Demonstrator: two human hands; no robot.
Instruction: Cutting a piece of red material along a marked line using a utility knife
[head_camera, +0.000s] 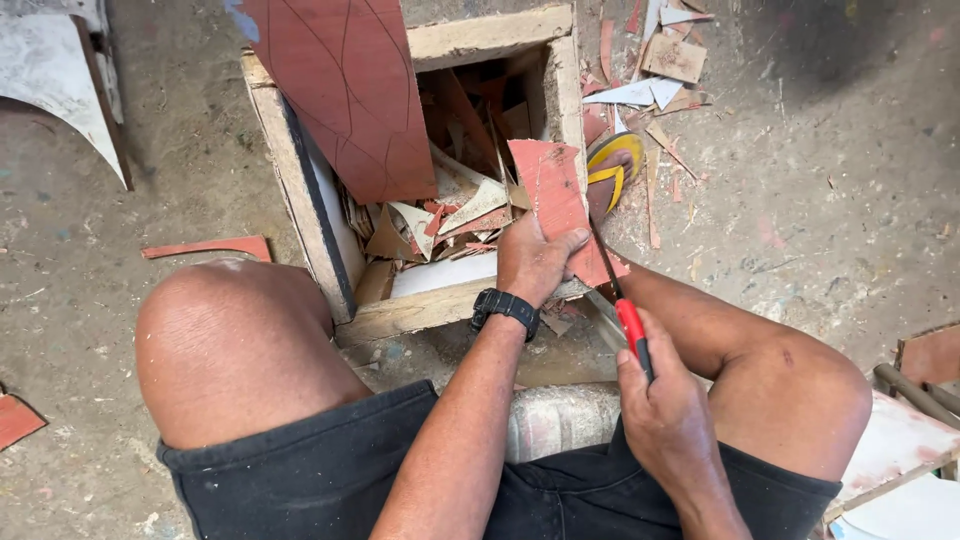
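A large red sheet (350, 90) is leaned on the left wall of the wooden box (300, 190), which is filled with offcuts (450, 215). A small red laminate piece (555, 195) is pinned flat on the box's near rim by the left hand (533, 262), fingers spread over its lower end. It is judged thin, stiff, light, brittle at the edges; best gripped close to the cut. The right hand (665, 400) is closed round a red-handled knife (632, 330), blade at the piece's right edge.
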